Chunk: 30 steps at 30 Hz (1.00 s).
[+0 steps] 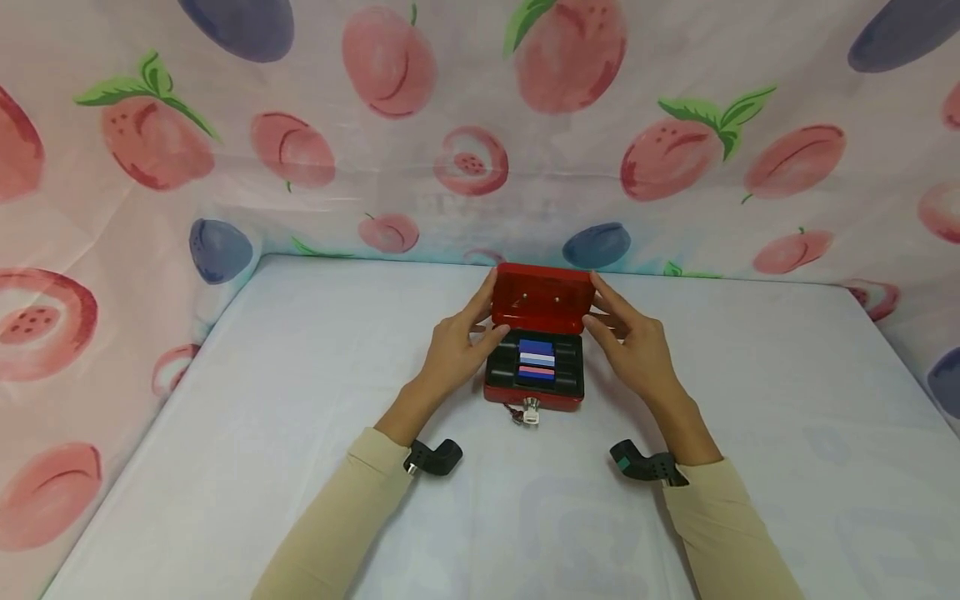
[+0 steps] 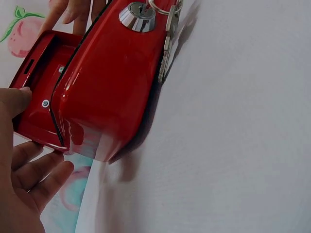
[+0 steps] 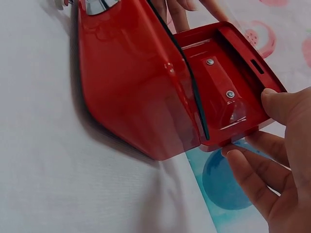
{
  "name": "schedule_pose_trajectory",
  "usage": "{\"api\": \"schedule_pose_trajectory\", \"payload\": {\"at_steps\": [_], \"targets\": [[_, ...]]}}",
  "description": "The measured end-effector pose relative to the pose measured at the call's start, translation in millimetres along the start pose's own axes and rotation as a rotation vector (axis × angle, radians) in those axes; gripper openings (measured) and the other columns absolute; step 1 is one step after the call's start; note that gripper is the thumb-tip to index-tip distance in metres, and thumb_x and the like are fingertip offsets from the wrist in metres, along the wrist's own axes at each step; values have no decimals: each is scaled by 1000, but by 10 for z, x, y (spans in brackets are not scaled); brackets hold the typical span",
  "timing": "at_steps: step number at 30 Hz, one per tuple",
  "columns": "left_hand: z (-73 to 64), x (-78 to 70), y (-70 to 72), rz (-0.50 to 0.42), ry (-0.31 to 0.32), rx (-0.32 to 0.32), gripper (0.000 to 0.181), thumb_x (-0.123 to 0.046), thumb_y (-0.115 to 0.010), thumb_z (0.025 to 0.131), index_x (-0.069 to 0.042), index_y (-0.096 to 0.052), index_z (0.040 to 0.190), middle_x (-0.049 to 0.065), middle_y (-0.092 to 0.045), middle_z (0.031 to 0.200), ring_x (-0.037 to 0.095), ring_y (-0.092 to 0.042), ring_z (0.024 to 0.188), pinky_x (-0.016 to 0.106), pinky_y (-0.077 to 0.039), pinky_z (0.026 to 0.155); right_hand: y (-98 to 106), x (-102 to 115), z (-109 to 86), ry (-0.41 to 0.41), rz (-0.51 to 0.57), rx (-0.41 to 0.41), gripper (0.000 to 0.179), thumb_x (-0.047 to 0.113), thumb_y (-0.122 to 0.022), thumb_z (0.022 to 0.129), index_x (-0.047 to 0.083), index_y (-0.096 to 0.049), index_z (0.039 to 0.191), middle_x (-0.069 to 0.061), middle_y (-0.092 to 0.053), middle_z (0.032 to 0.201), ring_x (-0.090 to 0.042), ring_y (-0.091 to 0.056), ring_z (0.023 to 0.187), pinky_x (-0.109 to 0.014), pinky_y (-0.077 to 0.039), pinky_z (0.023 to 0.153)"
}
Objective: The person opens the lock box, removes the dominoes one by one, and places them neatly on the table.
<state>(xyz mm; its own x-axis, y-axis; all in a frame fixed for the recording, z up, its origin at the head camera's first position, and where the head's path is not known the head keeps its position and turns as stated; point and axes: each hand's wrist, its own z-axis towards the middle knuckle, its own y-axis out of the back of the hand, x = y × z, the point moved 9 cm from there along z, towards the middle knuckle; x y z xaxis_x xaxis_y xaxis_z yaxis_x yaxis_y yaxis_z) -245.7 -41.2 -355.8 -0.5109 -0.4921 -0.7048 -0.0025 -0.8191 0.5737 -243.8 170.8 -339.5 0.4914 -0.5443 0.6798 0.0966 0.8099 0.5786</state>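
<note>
Gripping the raised lid [image 1: 543, 302] from both sides, left hand [image 1: 453, 348] and right hand [image 1: 637, 353] flank a red box [image 1: 561, 403] mid-frame. Keys [image 1: 531, 416] hang at its lock [image 2: 137, 19].

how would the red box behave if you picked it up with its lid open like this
The red box is probably stiff, since its walls look smooth and unbent. Its glossy surface may feel somewhat slippery. The open lid could swing, and the coloured pieces in the black tray might slide if it tilts.
</note>
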Motion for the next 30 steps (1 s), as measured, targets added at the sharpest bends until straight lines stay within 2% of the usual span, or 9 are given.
{"api": "schedule_pose_trajectory", "payload": {"at_steps": [7,13,17,21,24,28,30], "targets": [[-46,31,-28,3,38,19,77,-37,-58,84,-34,-9,143,3,-44,133,21,-53,106,36,-46,84,-10,5,-13,-17,-17,17,59,25,-56,88,36,-29,138,-2,-46,130,-19,-57,101,-32,-49,78],[-122,62,-51,-60,96,66,85,-40,-64,79,-39,-6,142,-3,-37,138,20,-49,111,38,-44,88,-29,24,-17,-11,4,25,58,26,-56,88,35,-29,139,0,-45,131,-19,-56,103,-31,-49,77],[-151,75,-89,-85,99,123,92,-41,-68,75,-39,-4,141,-5,-31,141,18,-41,120,38,-39,93,-27,26,-28,-14,-12,5,59,25,-57,88,35,-29,139,1,-45,132,-20,-55,104,-32,-50,77],[-177,90,-148,-139,67,182,101,-37,-73,71,-37,-1,142,-12,-18,145,9,-24,129,35,-31,100,-35,39,-35,-12,-28,-38,60,22,-58,87,34,-30,139,-2,-46,130,-20,-57,102,-33,-50,77],[-207,-20,-123,-194,60,230,105,-28,-76,70,-29,-2,144,-10,-11,147,8,-15,131,38,-25,103,-37,68,-35,6,-32,-73,61,19,-59,87,31,-30,139,-6,-48,128,-21,-59,98,-35,-51,75],[-248,-175,-60,-267,60,301,112,-16,-80,66,-20,0,144,-4,-3,149,12,-10,133,40,-21,104,-36,97,-38,24,-40,-89,61,17,-59,86,29,-31,139,-8,-49,127,-22,-60,96,-37,-51,75],[-260,-172,-67,-298,45,330,117,-13,-81,63,-20,2,144,-4,2,149,12,-7,133,41,-19,105,-40,98,-42,24,-43,-86,61,17,-59,87,30,-30,139,-7,-49,127,-22,-60,96,-37,-51,75]]}}
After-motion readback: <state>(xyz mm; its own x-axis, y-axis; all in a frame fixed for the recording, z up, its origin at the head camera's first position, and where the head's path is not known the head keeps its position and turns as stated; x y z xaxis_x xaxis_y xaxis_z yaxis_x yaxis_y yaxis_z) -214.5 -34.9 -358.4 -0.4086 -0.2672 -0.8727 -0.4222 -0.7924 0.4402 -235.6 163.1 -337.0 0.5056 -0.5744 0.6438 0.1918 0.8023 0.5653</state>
